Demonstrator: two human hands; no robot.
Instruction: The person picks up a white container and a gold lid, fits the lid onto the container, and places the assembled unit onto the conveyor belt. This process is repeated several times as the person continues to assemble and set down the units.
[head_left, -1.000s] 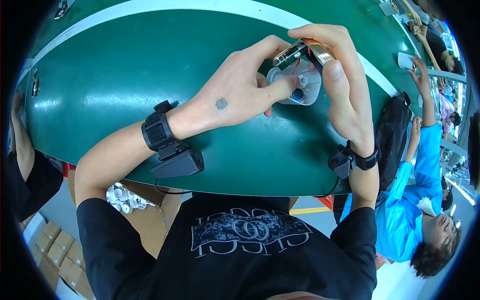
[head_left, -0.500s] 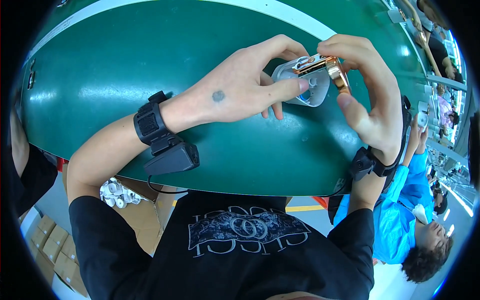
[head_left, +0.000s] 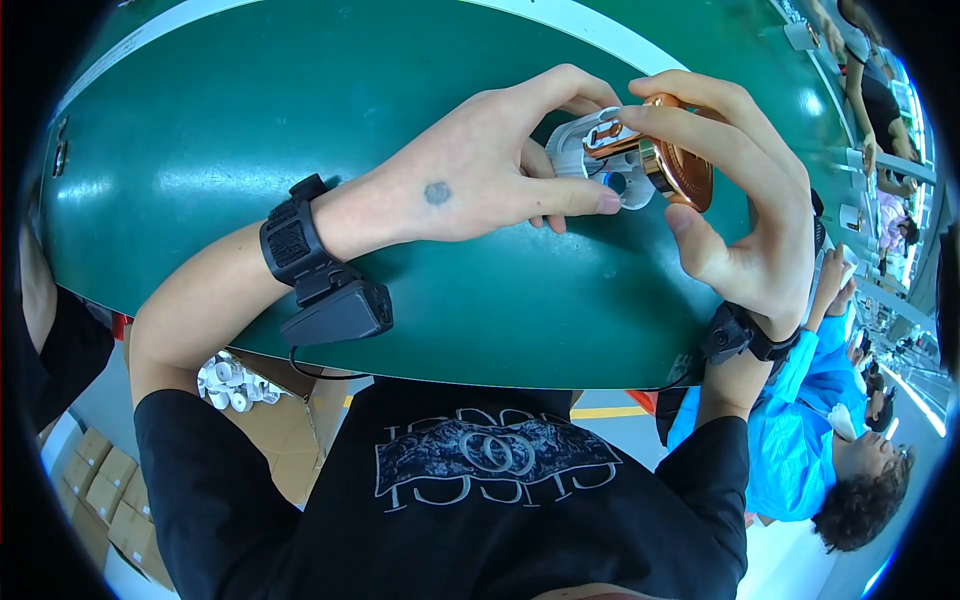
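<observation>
My left hand (head_left: 480, 165) is closed around a white plastic housing (head_left: 568, 152), its thumb along the near rim and its fingers behind. The housing's open mouth faces right, and a small round part with blue on it shows inside. In my right hand (head_left: 755, 190) is a shiny copper-coloured part (head_left: 692, 176) with a round disc-like end and a narrow arm. Thumb and fingers grip the disc, while the arm reaches into the mouth of the housing. Whether the two pieces touch inside I cannot tell.
A green table (head_left: 400, 310) lies under my hands, with a white strip (head_left: 600, 35) along its far side. Below its near edge stands an open cardboard box (head_left: 285, 430) holding white round parts (head_left: 235, 385). A person in blue (head_left: 790, 460) sits to the right; stacked cartons (head_left: 105, 490) stand at lower left.
The copper-coloured part has turned, so its disc face now shows toward the right. My right fingers have shifted over it; my left hand still holds the housing in nearly the same place.
</observation>
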